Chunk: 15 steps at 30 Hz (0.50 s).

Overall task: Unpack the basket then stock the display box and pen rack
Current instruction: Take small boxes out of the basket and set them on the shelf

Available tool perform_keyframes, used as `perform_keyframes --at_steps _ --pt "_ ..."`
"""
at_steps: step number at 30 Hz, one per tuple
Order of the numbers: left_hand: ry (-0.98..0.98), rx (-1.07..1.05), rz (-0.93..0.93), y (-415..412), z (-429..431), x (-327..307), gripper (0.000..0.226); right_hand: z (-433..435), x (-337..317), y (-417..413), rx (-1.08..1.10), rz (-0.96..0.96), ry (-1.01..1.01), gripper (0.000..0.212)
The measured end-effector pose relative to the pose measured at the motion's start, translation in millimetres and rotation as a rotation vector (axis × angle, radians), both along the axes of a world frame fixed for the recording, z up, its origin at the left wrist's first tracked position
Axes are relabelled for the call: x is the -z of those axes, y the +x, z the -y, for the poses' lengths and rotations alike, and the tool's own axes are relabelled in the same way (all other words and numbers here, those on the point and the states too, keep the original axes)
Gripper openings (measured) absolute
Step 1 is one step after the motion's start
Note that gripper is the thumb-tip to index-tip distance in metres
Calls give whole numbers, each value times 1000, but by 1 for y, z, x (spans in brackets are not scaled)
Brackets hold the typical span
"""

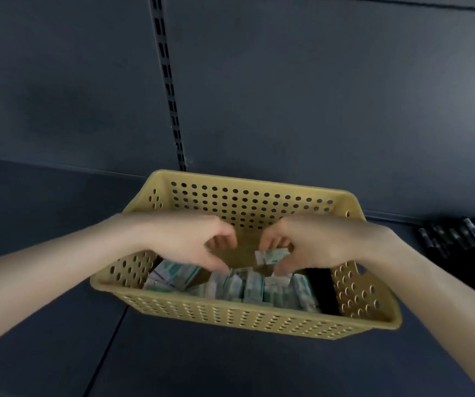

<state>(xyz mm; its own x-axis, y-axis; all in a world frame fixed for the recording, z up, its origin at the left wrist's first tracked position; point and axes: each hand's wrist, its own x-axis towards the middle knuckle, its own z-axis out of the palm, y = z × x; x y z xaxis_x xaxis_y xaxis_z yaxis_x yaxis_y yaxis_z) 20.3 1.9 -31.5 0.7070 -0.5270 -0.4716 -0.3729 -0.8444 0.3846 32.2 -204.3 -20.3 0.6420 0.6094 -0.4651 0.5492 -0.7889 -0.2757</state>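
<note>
A tan perforated plastic basket (230, 318) sits on a dark shelf in front of me. Inside lie several small green-and-white packets (247, 287), packed along the near side. My right hand (325, 242) is inside the basket and pinches one small packet (270, 257) lifted above the others. My left hand (190, 239) reaches in beside it with curled fingers, its fingertips down at the packets; whether it grips one is blurred. A dark flat object (320, 282) stands at the basket's right end.
A black rack holding dark pens (465, 239) stands at the right edge of the shelf. Behind the basket rises a dark back panel with a slotted upright (170, 90). The shelf surface (44, 202) is dark grey.
</note>
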Motion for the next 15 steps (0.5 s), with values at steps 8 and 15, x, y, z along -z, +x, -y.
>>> perform_keyframes --at_steps 8,15 --pt "0 177 -246 23 7 11 50 -9 9 11 -1 -59 -123 35" --pt "-49 205 -252 24 10 17 18 -8 15 10 30 -189 -187 21"
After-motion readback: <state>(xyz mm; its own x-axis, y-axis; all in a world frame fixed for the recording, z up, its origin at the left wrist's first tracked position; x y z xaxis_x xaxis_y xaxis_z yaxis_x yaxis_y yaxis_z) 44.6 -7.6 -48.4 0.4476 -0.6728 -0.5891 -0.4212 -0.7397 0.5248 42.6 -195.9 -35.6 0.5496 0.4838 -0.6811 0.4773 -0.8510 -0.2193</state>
